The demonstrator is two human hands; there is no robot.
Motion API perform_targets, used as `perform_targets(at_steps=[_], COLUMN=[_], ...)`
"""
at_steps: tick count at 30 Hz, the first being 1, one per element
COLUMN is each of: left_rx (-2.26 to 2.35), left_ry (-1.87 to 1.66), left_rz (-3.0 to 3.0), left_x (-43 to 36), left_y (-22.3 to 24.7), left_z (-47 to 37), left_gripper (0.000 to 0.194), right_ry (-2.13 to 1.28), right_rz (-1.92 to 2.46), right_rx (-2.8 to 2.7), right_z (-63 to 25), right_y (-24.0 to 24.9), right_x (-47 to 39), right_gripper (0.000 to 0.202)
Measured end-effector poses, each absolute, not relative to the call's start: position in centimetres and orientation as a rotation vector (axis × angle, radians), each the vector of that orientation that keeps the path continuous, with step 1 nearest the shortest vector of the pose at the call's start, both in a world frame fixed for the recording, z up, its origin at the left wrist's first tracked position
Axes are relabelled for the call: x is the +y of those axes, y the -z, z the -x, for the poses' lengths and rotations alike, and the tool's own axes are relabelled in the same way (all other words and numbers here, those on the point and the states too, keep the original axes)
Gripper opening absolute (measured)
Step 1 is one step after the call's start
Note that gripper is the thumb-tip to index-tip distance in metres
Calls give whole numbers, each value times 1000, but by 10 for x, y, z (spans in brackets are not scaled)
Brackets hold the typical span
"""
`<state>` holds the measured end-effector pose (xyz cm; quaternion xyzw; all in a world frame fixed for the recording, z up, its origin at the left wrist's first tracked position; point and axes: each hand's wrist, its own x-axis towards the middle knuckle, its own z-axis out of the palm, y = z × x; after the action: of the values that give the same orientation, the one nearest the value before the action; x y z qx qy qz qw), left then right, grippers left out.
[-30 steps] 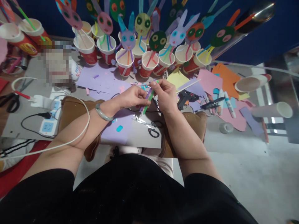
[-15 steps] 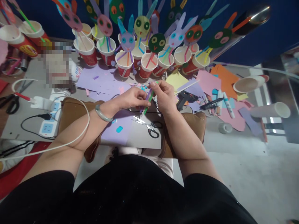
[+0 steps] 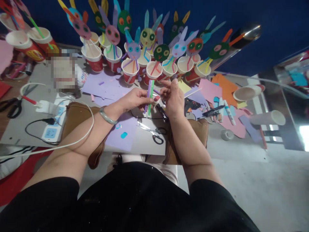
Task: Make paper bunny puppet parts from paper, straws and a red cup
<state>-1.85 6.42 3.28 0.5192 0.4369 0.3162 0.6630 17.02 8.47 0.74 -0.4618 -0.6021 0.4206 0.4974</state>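
Observation:
A purple straw (image 3: 148, 96) and a green straw (image 3: 151, 96) stand side by side, nearly upright, pinched between the thumb and fingers of my left hand (image 3: 135, 99). To their right, my right hand (image 3: 174, 96) is raised with thumb and fingers apart. A small dark spot shows by its thumb tip; I cannot tell whether the hand touches it. Between the hands lie a short purple strip and a small red-ended object (image 3: 156, 98), partly hidden. Below the hands, scissors (image 3: 156, 134) lie partly spread on the table beside purple paper (image 3: 123, 135).
Red paper cups (image 3: 130, 72) with rabbit-faced straw figures line the back. At left are a white power strip (image 3: 51, 132), a looping white cable and black scissors (image 3: 14, 106). A black glue gun (image 3: 191, 105), coloured paper, markers (image 3: 229, 112) and a tape roll (image 3: 227, 134) lie at right.
My right hand has come off the straws and moved slightly right, its fingers spreading. The left hand keeps the straws, which now stand more upright. The camera view has shifted slightly.

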Motion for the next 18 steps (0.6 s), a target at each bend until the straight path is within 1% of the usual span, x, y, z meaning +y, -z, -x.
perform_targets(at_steps=[3,5,7,10,12,15,18], left_rx=[1014,995,963,919,887,861,877], left_ry=[-743,-759,-784,-801,-805,-808,-831], left_rz=[-1132,-1107,-1081,-1034,-1004,-978,-955], left_x=[68,69,68,67,66,66,65], left_y=[-32,-33,-35,-37,-37,-39,-42], left_z=[22,24,26,27,28,29,29], left_gripper=[23,22,19,17,19,23,23], right_ry=[-755,-575,-435,-347,-361,-309,-303], right_rz=[1106,1174,1248,1447,1649,1878,1953], right_rx=[-1638,-1958,-2401,-2960,-3130,-3094,-2995], right_z=[-190,-203,-210,-212,-209,-203,-199], right_y=[-47,-72,-87,-82,-67,-47,-39], right_x=[64,40,15,-16,-29,-43,-51], right_gripper=[52,39,30,25,25,26,21])
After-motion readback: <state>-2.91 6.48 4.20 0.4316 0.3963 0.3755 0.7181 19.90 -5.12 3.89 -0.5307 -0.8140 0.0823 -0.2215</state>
